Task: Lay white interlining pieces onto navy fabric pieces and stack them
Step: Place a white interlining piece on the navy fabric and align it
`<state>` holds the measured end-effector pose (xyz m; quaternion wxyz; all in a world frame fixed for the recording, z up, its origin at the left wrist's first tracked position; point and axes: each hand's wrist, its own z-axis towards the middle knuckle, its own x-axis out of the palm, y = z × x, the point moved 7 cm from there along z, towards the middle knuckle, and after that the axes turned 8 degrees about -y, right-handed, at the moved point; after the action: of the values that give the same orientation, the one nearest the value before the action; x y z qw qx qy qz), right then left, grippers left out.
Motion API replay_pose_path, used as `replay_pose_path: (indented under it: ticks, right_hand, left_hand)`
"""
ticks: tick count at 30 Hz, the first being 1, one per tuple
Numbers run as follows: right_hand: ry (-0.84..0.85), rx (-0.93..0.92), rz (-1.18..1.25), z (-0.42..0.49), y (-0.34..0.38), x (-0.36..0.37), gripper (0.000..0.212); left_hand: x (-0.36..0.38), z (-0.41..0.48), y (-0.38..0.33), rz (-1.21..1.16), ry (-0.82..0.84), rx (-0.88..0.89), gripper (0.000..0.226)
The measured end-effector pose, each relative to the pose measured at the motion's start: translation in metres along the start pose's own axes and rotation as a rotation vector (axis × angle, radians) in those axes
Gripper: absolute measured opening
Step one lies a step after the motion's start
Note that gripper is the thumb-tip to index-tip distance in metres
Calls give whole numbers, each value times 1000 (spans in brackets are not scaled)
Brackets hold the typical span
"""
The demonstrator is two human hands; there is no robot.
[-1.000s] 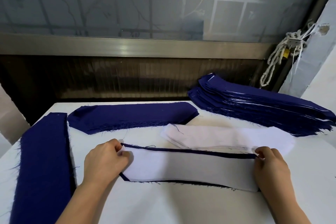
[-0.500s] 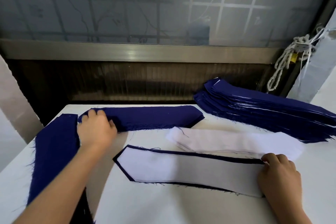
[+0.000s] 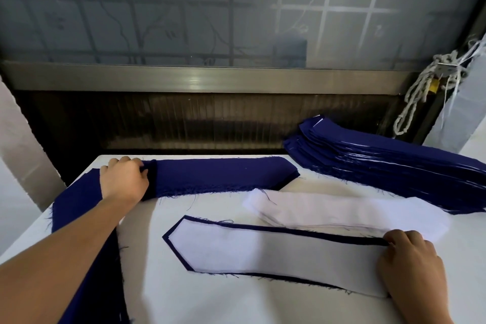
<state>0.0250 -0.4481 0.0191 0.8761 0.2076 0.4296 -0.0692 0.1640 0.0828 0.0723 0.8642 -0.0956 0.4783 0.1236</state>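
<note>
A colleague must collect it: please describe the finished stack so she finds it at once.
On the white table, go to the far right corner, below the window. The finished stack lies there; unlike the other navy piles, thin white edges show between its layers.

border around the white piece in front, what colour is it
Navy blue: it is the fabric piece under the white interlining. Head view, the only one.
</note>
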Motion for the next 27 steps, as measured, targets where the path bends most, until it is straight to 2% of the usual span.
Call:
replay_pose_path:
  ticks: [3, 7, 10, 13, 17, 20, 22, 24, 27]
  right_hand:
    - [-7, -3, 1, 0, 0, -1, 23]
    - [-10, 0, 0, -2, 1, -2, 17]
    - [-11, -4, -7, -3, 2, -3, 14]
    - [-13, -24, -9, -4, 2, -3, 13]
    - [-25, -34, -12, -3, 3, -2, 14]
    - [-32, -43, -11, -3, 4, -2, 15]
    - [-46, -32, -20, -3, 4, -3, 17]
    - [-97, -49, -20, -4, 8, -7, 20]
    - [-214, -160, 9, -7, 24, -21, 15]
  left_hand:
    - [-2, -3, -8, -238, -64, -11, 22]
    - [3, -7, -17, -488, -15, -127, 7]
    - [11, -4, -19, -565, 77, -193, 26]
    - [19, -1, -26, -619, 166, -109, 38]
    - [12, 3, -25, -745, 70, -127, 65]
    - [4, -3, -41, -826, 132, -74, 81]
    - [-4, -11, -53, -811, 136, -16, 70]
    - [-19, -18, -64, -781, 64, 39, 49]
    - [-45, -31, -88, -743, -43, 160, 32]
